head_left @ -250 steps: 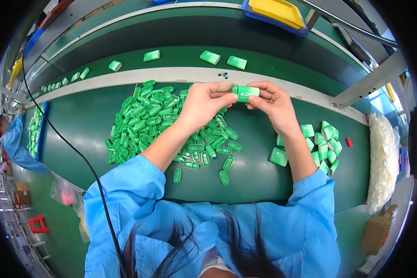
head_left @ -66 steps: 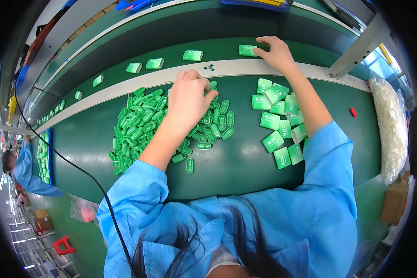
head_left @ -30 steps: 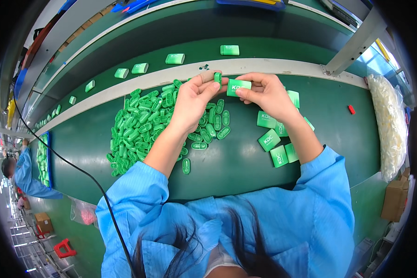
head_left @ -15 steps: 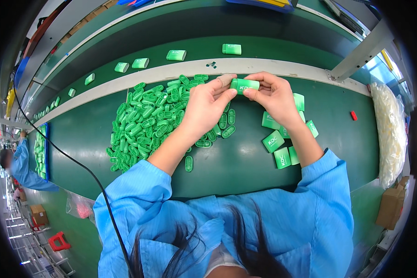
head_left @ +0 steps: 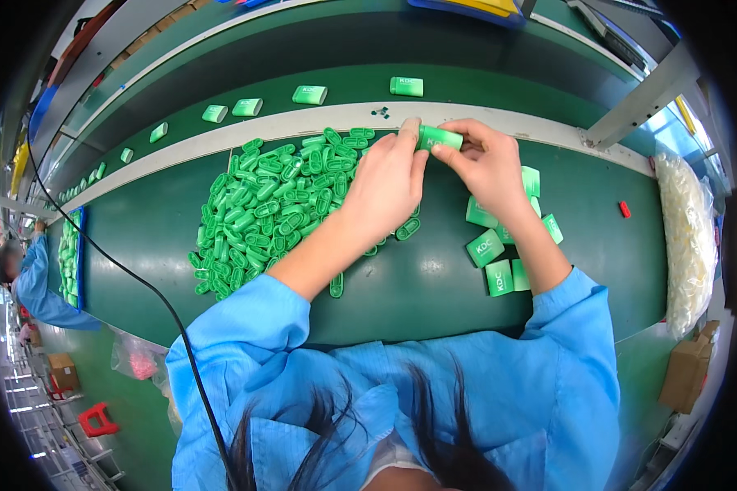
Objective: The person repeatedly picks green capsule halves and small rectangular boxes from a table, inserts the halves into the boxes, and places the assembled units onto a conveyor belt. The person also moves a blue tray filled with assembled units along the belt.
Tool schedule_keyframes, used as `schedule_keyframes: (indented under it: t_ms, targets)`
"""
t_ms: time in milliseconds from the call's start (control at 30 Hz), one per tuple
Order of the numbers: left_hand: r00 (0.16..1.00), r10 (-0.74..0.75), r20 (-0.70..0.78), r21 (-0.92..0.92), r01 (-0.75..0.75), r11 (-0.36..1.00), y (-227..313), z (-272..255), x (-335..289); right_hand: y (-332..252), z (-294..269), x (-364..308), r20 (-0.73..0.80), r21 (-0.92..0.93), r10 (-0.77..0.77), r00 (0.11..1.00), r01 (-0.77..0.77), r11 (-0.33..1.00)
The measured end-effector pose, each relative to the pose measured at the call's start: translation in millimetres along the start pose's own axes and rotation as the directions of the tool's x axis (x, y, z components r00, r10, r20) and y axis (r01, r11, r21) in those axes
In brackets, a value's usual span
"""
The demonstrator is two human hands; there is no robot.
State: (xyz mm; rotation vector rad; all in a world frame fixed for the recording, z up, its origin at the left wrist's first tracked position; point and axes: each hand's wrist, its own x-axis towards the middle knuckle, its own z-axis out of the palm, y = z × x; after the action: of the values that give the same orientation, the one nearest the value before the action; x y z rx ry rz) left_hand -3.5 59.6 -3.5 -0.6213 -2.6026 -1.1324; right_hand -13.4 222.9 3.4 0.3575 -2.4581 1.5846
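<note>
The right hand (head_left: 491, 168) grasps a green, glossy, rounded rectangular case (head_left: 445, 138) between thumb and fingers, above the dark green tabletop (head_left: 418, 303), near the white rail (head_left: 327, 121). The left hand (head_left: 385, 180) has its fingers at the case's left end; whether they grip it cannot be told. Small green oval pieces (head_left: 262, 204) lie heaped at left.

Factory assy area w/ conveyor (head_left: 357, 84)
</note>
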Motion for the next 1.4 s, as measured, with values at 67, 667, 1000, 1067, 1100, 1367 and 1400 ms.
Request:
schedule_keyframes:
  t_ms: [67,667,1000,1067,1100,1367,1400]
  targets:
    - [0.999,0.015,-0.034,0.041,-0.013,0.999,-14,0,13,14,-3,28,0.086,-0.036,0.072,0.994,-0.069,0.997]
    - [0.970,0.242,0.004,0.250,-0.235,0.939,-27,9,-23,-27,-47,-15,0.460,-0.475,-0.045,0.887,0.289,0.831]
    - [0.991,-0.117,0.064,-0.595,0.132,0.793,-17,-15,-9,-31,-23,-56,0.425,-0.476,-0.172,0.889,0.381,0.792]
    - [0.968,-0.155,0.198,-0.729,0.252,0.636,-19,-24,-14,-33,-29,-56,0.450,-0.534,-0.185,0.873,0.430,0.728]
    - [0.964,-0.159,0.213,-0.734,0.265,0.625,-19,-27,-16,-35,-34,-58,0.452,-0.553,-0.156,0.878,0.413,0.724]
    - [0.945,-0.190,0.266,-0.752,0.326,0.573,-17,-31,-26,-37,-28,-61,0.512,-0.527,-0.120,0.850,0.421,0.738]
    - [0.942,-0.180,0.282,-0.751,0.334,0.569,-13,-32,-28,-36,-27,-61,0.503,-0.509,-0.132,0.854,0.417,0.753]
